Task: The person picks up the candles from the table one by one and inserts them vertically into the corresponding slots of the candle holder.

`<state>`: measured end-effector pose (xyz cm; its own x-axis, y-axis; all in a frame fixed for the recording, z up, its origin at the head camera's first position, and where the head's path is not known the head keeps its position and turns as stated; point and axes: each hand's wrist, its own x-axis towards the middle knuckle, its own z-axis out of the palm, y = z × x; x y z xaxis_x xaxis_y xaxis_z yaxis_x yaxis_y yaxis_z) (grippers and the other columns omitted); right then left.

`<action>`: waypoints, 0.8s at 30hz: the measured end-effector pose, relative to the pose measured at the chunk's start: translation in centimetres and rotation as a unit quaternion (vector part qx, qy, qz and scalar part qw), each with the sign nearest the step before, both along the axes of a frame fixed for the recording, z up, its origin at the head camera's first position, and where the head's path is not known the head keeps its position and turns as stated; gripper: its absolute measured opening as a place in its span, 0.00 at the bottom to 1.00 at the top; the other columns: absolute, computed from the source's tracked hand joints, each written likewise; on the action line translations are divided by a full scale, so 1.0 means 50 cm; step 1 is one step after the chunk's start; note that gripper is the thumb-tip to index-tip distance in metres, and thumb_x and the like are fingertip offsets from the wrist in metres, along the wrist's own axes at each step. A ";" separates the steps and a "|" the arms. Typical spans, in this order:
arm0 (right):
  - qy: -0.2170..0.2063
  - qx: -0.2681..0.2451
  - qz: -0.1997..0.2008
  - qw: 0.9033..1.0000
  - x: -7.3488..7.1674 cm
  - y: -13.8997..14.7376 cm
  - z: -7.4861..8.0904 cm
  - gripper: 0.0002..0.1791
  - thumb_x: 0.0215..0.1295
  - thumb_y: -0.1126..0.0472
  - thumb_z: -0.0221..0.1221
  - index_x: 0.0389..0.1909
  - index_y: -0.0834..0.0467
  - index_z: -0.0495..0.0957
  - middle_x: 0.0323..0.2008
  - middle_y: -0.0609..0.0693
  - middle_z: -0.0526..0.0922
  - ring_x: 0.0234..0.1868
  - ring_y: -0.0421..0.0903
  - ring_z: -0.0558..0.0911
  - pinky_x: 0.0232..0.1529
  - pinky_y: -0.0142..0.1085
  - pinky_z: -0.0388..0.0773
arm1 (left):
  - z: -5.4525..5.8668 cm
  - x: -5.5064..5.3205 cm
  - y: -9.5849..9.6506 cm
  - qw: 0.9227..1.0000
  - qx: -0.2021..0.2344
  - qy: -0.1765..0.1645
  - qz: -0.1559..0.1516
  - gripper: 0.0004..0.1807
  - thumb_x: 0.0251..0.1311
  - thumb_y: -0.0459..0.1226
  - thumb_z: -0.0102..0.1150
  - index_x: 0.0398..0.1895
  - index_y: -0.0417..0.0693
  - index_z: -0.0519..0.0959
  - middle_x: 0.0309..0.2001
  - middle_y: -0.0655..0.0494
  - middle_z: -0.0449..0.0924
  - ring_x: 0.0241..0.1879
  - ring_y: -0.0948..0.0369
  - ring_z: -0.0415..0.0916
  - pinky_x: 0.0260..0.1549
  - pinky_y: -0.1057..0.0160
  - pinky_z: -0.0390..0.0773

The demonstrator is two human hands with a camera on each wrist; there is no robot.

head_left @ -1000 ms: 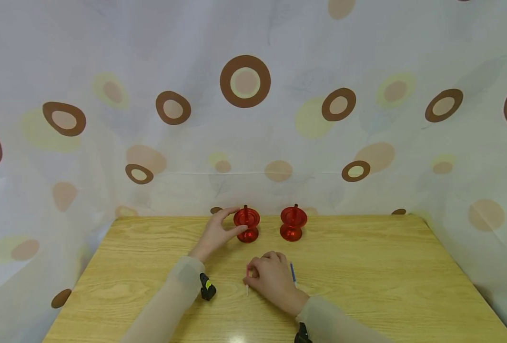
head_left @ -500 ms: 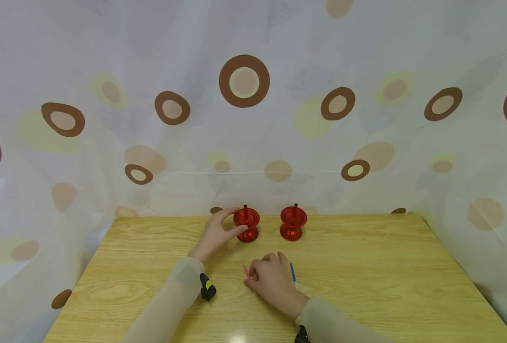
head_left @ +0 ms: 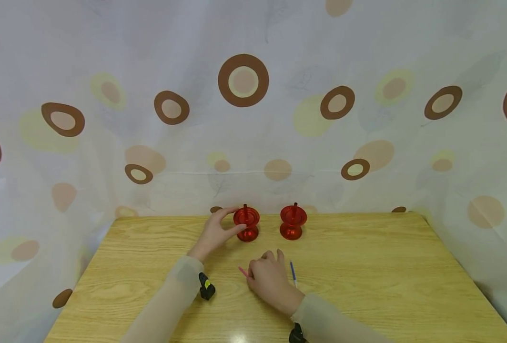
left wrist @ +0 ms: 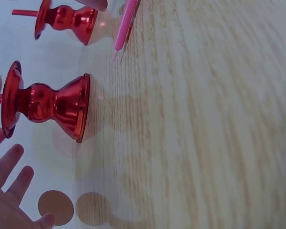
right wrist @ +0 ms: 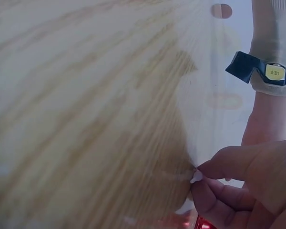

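Two shiny red candle holders with upright spikes stand near the table's back edge. My left hand (head_left: pixel 216 234) is at the left candle holder (head_left: pixel 248 234), thumb in front and index finger behind its dish, with the other fingers spread in the left wrist view. Nothing touches the right candle holder (head_left: pixel 291 232). My right hand (head_left: pixel 274 285) pinches a thin pink candle (head_left: pixel 242 271) low over the table; its pink end points to the far left. In the right wrist view a small white tip (right wrist: pixel 196 177) shows between thumb and finger.
A thin blue candle (head_left: pixel 293 271) with a white end lies on the wooden table (head_left: pixel 386 276), just right of my right hand. A patterned curtain (head_left: pixel 253 138) hangs behind and at the sides of the table.
The pink candle has turned in my right hand from pointing away to pointing to the far left, and its white end has gone from sight in the head view. My left hand has stayed put.
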<state>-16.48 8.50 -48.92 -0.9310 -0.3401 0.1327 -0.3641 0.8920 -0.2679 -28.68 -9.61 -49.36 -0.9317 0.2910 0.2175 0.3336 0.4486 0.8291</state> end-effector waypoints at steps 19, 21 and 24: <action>0.067 -0.045 -0.008 0.997 -0.001 0.028 0.009 0.07 0.56 0.66 0.71 0.27 0.53 0.83 0.29 0.46 0.87 0.47 0.58 0.80 0.62 0.76 0.62 | 0.005 0.003 -0.003 1.000 0.014 -0.010 0.003 0.36 0.64 0.47 0.73 0.72 0.45 0.74 0.71 0.47 0.74 0.74 0.46 0.66 0.71 0.39 0.65; 0.077 -0.058 -0.007 0.995 -0.001 0.033 0.011 0.07 0.55 0.67 0.72 0.27 0.53 0.84 0.29 0.46 0.87 0.47 0.58 0.80 0.62 0.76 0.62 | 0.006 0.003 -0.003 1.000 0.019 -0.012 0.003 0.35 0.64 0.47 0.73 0.72 0.45 0.74 0.71 0.47 0.74 0.74 0.46 0.65 0.71 0.39 0.64; 0.095 -0.068 -0.010 0.993 -0.004 0.044 0.012 0.08 0.54 0.67 0.72 0.27 0.52 0.84 0.27 0.44 0.86 0.47 0.58 0.80 0.61 0.77 0.62 | 0.007 0.002 -0.002 1.000 0.019 -0.016 0.000 0.35 0.64 0.47 0.73 0.72 0.46 0.74 0.71 0.47 0.74 0.74 0.47 0.65 0.72 0.39 0.64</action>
<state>-16.69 10.70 -48.32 -0.8907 -0.2895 0.3504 -0.4031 0.8594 -0.3146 -28.57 -9.69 -49.02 -0.9380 0.2834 0.1995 0.3077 0.4162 0.8556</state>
